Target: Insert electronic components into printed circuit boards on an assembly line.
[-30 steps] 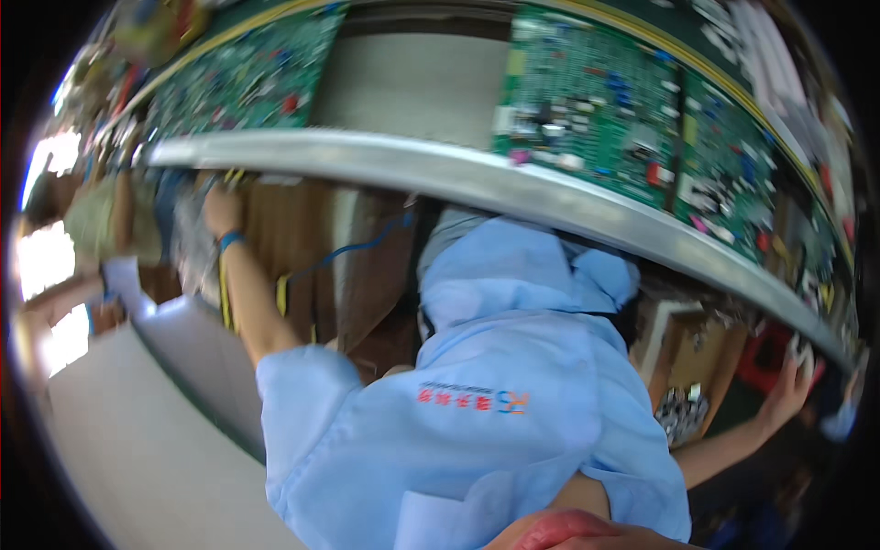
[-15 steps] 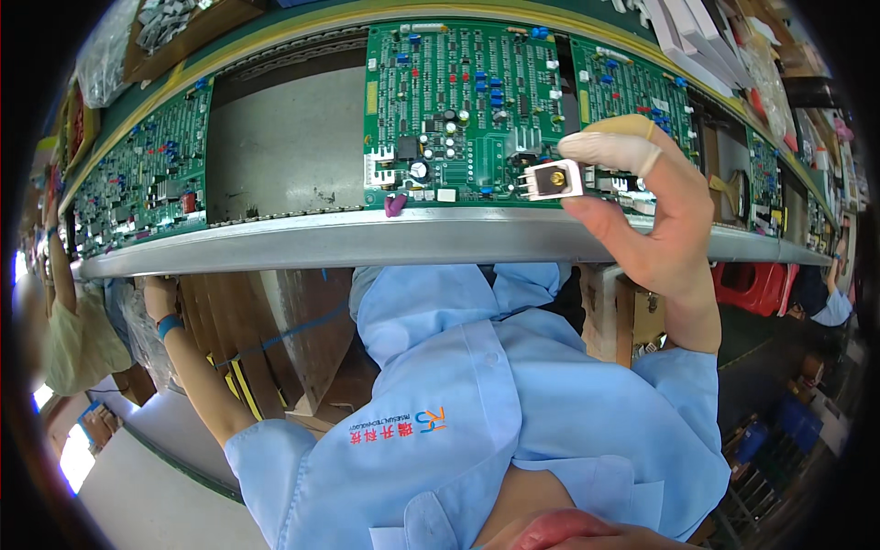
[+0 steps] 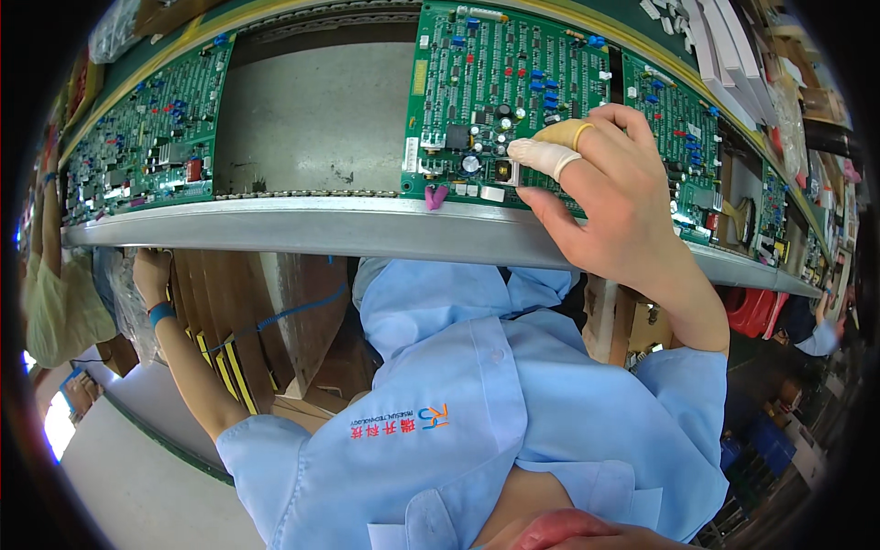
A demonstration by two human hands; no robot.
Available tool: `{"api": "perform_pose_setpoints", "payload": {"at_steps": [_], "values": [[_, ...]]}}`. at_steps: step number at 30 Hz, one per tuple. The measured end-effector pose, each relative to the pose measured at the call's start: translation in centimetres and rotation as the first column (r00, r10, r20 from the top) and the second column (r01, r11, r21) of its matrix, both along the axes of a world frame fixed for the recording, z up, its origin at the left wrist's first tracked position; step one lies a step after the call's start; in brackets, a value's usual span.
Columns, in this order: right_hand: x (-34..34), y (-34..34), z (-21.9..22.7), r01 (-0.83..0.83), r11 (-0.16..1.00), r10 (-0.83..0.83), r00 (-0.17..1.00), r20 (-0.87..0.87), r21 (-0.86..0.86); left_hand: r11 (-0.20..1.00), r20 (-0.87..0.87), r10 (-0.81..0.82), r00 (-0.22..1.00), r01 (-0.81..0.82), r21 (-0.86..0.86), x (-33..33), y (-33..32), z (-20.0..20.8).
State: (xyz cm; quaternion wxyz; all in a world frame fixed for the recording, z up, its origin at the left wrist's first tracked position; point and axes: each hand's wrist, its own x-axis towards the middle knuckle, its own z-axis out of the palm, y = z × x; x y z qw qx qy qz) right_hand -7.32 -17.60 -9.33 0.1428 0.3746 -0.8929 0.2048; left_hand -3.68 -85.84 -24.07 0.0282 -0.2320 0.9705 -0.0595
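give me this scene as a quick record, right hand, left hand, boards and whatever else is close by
right hand: at a white-framed dark part, low on the middle green board; seating unclear
finger covers: one white, one yellow, on the right hand
left hand: below the metal rail, grip unclear
left wrist: blue band
purple piece: at the middle board's near edge
other boards: left board, right board, more beyond

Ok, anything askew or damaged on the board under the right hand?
No damage I can see. Only the purple piece stands out: it pokes forward off the circuit board, over the metal rail.
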Motion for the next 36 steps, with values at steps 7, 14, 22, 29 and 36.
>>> {"api": "perform_pose_setpoints", "payload": {"at_steps": [7, 14, 22, 29, 36], "values": [[-0.6, -0.7, -0.1, -0.046, 0.996, 0.047, 0.999, -0.002, 0.082, 0.994, 0.035, -0.058, 0.998, 0.061, -0.095, 0.2, 2.8, 1.1], [-0.6, -1.3, 0.7, -0.039, 0.989, 0.039, 0.999, 0.005, 0.143, 0.979, -0.102, -0.159, 0.982, 0.143, -0.146, 1.2, 4.7, 0.6], [-1.4, -1.2, 0.7, -0.156, 0.955, 0.18, 0.981, -0.076, 0.253, 0.984, -0.268, -0.173, 0.948, 0.154, -0.091, 3.0, 2.6, 6.0], [-0.2, 0.4, 0.6, -0.098, 0.951, 0.148, 0.977, -0.156, 0.292, 0.385, -0.501, 0.398, 0.768, 0.356, 0.851, 5.0, 11.1, 15.8], [5.8, 11.8, 3.8, 0.556, 0.791, -0.58, 0.814, -0.026, -0.254, -0.232, -0.458, -0.061, 0.887, 0.433, 0.871, -1.3, 32.8, 17.8]]}}
